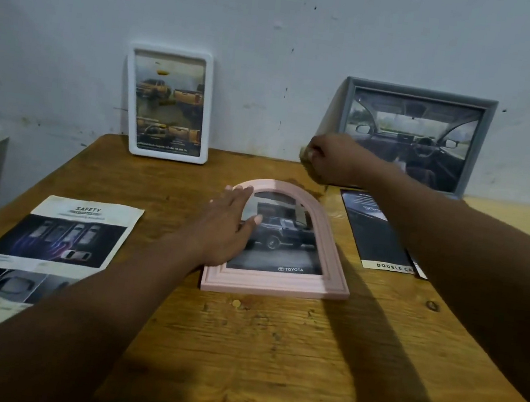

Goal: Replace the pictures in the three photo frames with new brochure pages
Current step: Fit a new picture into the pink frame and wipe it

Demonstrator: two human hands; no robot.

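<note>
Nearest, a SAFETY brochure page [49, 240] lay flat at the left of the wooden table [270, 353]. At centre the pink arched frame [279, 287] lay face up, with the left hand [223, 229] resting on its left side, fingers straight and slightly spread. A black brochure page [373, 235] lay to its right. Beyond, the right hand [333, 159] was curled by the grey frame [427, 138]; blur hid whether it pinched anything. That frame and the white frame [168, 103], 2 together, leaned on the wall

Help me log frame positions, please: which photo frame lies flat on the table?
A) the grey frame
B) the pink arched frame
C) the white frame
B: the pink arched frame lies flat on the table with the left hand resting on it, while the white frame and the grey frame stand leaning against the wall.
</note>
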